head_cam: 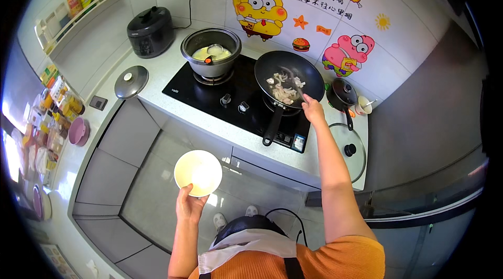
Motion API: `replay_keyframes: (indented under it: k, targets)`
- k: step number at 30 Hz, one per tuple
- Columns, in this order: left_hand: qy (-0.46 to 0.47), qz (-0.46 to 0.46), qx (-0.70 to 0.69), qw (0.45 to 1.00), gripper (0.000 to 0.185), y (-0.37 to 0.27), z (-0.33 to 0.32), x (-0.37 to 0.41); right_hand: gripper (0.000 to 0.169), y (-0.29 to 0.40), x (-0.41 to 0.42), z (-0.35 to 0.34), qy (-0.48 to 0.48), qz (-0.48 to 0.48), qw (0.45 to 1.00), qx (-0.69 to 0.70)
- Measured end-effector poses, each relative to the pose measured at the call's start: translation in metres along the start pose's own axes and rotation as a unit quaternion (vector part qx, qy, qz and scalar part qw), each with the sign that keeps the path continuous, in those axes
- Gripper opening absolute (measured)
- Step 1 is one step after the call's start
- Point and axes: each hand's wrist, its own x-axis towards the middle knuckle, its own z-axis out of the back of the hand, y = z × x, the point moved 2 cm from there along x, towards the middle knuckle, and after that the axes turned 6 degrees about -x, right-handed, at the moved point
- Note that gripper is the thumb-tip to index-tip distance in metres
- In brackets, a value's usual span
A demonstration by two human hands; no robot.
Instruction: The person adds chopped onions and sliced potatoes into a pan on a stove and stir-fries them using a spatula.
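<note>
My left hand (pixel 190 205) grips the rim of a white bowl (pixel 198 173), thumb on the inner side, held out over the floor. No food shows inside the bowl. In my right hand (pixel 313 109) is the handle end of a spatula (pixel 294 80), which reaches down into a black wok (pixel 308 70). Pale sliced pieces of food (pixel 283 92) lie in the wok around the spatula's lower part; I cannot tell what they are. The wok's black handle (pixel 272 126) points towards me and is not held.
A pot (pixel 210 65) of yellowish liquid with a ladle stands on the left of the gas hob (pixel 204 96). Right of the wok are a small lidded saucepan (pixel 342 92), a cup (pixel 363 106) and a glass lid (pixel 347 165). A metal lid (pixel 132 81) and an electric cooker (pixel 150 33) stand left.
</note>
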Motion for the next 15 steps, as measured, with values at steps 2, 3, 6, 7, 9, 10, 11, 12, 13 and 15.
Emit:
replay_keyframes:
  k: [2, 3, 6, 7, 9, 10, 11, 12, 13, 15]
  targets:
    - [0.001, 0.008, 0.001, 1.0, 0.062, 0.002, 0.0, 0.0, 0.042, 0.008, -0.014, 0.002, 0.041, 0.016, 0.999, -0.013]
    - [0.002, 0.01, 0.006, 1.0, 0.062, 0.002, -0.001, -0.001, 0.042, 0.015, -0.024, 0.011, 0.058, 0.033, 0.997, -0.023]
    - [0.01, 0.02, 0.011, 1.0, 0.063, 0.003, -0.003, 0.001, 0.042, 0.014, -0.049, 0.041, 0.037, 0.076, 0.99, -0.116]
    - [0.015, 0.022, 0.008, 1.0, 0.063, 0.004, -0.002, 0.003, 0.043, 0.009, -0.055, 0.051, 0.026, 0.09, 0.983, -0.158]
    - [0.029, 0.033, -0.001, 0.999, 0.061, 0.007, -0.005, 0.006, 0.044, -0.008, -0.064, 0.074, 0.002, 0.114, 0.963, -0.243]
    - [0.038, 0.041, -0.007, 0.998, 0.058, 0.008, -0.009, 0.006, 0.044, -0.015, -0.067, 0.084, -0.01, 0.107, 0.956, -0.273]
    - [0.047, 0.05, -0.013, 0.998, 0.055, 0.009, -0.014, 0.006, 0.044, -0.021, -0.07, 0.093, -0.021, 0.1, 0.948, -0.303]
    - [0.05, 0.056, -0.009, 0.997, 0.055, 0.01, -0.017, 0.006, 0.045, -0.023, -0.075, 0.101, -0.032, 0.094, 0.938, -0.332]
    - [0.054, 0.062, -0.006, 0.997, 0.055, 0.012, -0.019, 0.006, 0.044, -0.024, -0.079, 0.11, -0.034, 0.086, 0.943, -0.321]
    - [0.06, 0.07, 0.005, 0.996, 0.058, 0.016, -0.022, 0.008, 0.044, -0.023, -0.091, 0.128, -0.035, 0.072, 0.951, -0.297]
